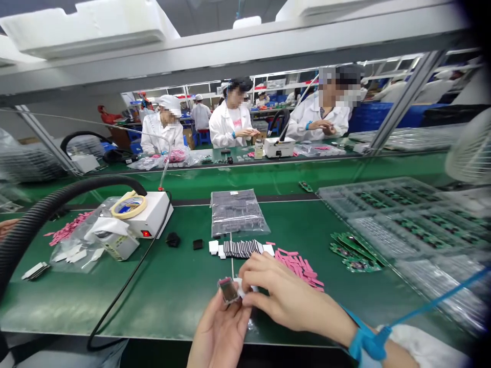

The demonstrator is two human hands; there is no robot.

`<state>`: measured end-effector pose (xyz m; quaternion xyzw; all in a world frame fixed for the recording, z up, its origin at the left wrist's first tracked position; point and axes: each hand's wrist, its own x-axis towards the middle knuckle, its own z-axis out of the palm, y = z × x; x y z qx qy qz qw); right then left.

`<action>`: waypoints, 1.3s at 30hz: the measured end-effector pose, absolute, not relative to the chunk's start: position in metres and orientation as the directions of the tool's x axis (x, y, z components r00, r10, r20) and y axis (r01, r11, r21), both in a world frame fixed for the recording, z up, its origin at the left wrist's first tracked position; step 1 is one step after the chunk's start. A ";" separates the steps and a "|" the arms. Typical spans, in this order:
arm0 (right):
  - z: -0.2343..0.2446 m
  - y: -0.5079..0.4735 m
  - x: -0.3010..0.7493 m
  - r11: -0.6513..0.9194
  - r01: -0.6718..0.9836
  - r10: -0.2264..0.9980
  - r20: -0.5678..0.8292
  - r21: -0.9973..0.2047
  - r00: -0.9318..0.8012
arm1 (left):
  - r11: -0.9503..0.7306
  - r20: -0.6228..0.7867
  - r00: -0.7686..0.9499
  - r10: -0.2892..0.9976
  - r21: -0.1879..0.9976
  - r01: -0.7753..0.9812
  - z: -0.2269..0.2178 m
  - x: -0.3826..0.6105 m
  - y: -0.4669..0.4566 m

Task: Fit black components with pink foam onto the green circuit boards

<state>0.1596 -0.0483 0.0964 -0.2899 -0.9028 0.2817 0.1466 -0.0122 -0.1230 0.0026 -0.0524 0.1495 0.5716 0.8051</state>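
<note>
My left hand rises from the bottom edge and holds a small dark square part with a pink edge between its fingertips. My right hand comes in from the right, fingers curled and pinching a small white piece right beside that part. A blue strap circles my right wrist. Just beyond my hands lie a row of dark flat pieces and a heap of pink strips on the green mat.
A clear bag of dark parts lies mid-table. A white box with a tape roll and a black hose stand left. Green circuit boards and clear trays fill the right. People in white coats work across the bench.
</note>
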 end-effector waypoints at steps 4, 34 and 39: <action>0.095 -0.048 0.158 0.693 0.429 0.588 0.109 -0.579 -0.801 | 0.309 -0.349 0.261 0.900 0.088 -0.947 0.007 -0.008 -0.125; 0.028 -0.072 0.164 0.413 0.235 0.853 0.282 -0.880 -0.440 | 0.270 -0.404 0.241 0.882 0.017 -0.963 0.032 -0.012 -0.141; 0.017 -0.096 0.152 -0.130 -0.296 0.930 -0.013 -0.946 -0.368 | 0.272 -0.305 0.272 0.913 -0.044 -0.961 0.023 0.025 -0.130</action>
